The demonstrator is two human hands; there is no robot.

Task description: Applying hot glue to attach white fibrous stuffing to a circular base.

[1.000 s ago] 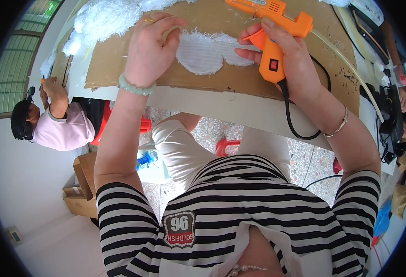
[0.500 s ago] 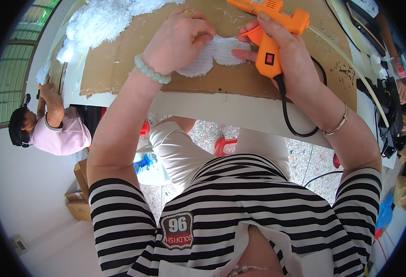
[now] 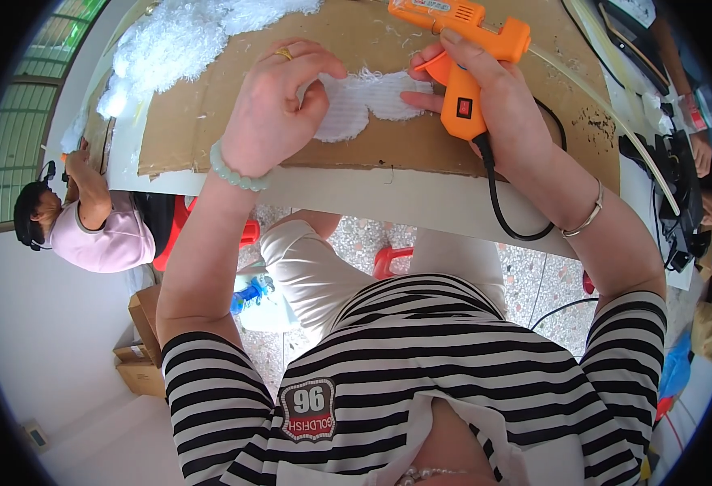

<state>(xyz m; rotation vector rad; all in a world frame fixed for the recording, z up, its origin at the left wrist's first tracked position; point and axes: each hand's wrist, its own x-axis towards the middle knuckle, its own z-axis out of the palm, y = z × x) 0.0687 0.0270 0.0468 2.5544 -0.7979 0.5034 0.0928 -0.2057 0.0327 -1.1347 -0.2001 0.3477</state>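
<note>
An orange hot glue gun [image 3: 463,101] is gripped in my right hand [image 3: 508,109], with its nozzle end at the upper frame edge. A pale glue stick [image 3: 607,113] runs out of its back, curving to the right. Under the gun's trigger side lies a flat white ribbed piece [image 3: 376,99] with rounded lobes and a notch in its lower edge. Two fingers of the right hand reach to its right end. My left hand [image 3: 279,101] hovers at the piece's left end, fingers curled but thumb and forefinger apart, with nothing visible between them.
Brown cardboard [image 3: 202,134] covers the white table [image 3: 356,188]. Fluffy white fibre [image 3: 170,57] heaps at the upper left. The gun's black cord [image 3: 498,202] loops over the table's front edge. Another person [image 3: 101,231] sits at the left; dark equipment [image 3: 680,194] stands on the right.
My left hand has drawn back to the left off the white piece, and its thumb and forefinger have parted. My right hand with the glue gun has shifted slightly left.
</note>
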